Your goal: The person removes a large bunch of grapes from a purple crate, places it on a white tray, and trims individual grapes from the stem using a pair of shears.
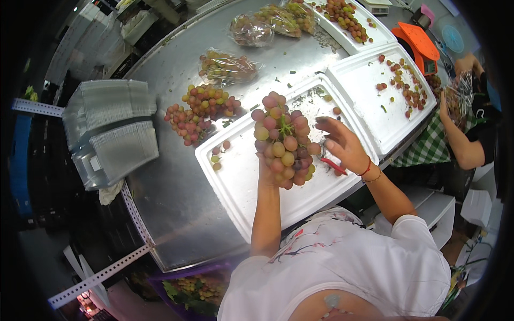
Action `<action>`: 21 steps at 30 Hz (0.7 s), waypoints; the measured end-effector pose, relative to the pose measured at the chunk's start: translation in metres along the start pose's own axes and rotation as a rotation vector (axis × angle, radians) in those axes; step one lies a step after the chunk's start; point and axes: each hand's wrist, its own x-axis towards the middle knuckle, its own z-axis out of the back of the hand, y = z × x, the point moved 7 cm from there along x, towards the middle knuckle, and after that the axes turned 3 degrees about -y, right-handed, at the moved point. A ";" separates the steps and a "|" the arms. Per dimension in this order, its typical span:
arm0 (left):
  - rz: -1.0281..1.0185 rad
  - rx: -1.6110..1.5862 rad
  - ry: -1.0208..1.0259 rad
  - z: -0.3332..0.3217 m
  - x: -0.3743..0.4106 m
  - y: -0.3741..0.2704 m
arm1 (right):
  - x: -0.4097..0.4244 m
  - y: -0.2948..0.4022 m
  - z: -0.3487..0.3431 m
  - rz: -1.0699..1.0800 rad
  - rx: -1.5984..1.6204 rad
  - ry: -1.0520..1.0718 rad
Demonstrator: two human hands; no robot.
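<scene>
My left hand [266, 170] is mostly hidden behind a large bunch of pink and green grapes [286, 144], which it holds up over a white foam tray [237, 192]. To the right of the bunch is my right hand [341, 144], fingers apart, with dark fingertips. Red-handled snips [333, 165] show just beneath that hand; whether it touches them I cannot tell. Loose grapes [216, 158] and dark trimmings [309, 98] lie in the tray. Unwrapped grape bunches [196, 112] rest on the metal table left of it.
Bagged grapes [229, 67] sit on the metal table [172, 208]. Stacked clear plastic clamshells [116, 132] stand at its left edge. Another foam tray [361, 80] holds loose grapes, near an orange scale [419, 44]. A co-worker's hands [445, 108] hold a wrapped bunch at right.
</scene>
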 end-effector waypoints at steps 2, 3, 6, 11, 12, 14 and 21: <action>-0.021 0.014 -0.019 0.001 0.006 0.003 | -0.002 -0.016 0.019 0.065 -0.314 -0.001; -0.027 0.021 -0.019 0.001 0.010 0.004 | -0.008 -0.039 0.024 0.107 -0.546 0.033; -0.069 0.036 -0.028 0.003 0.014 0.003 | -0.022 -0.097 0.015 0.047 -1.073 0.249; -0.139 0.056 -0.040 0.001 0.017 0.003 | -0.027 -0.129 0.000 0.124 -1.276 0.328; -0.155 0.062 -0.041 0.001 0.017 0.002 | -0.026 -0.129 -0.003 0.127 -1.326 0.333; -0.180 0.072 -0.043 0.000 0.016 0.000 | -0.020 -0.125 -0.003 0.121 -1.329 0.323; -0.289 0.118 -0.064 0.003 0.008 -0.015 | -0.006 -0.089 0.065 -0.035 -0.685 0.412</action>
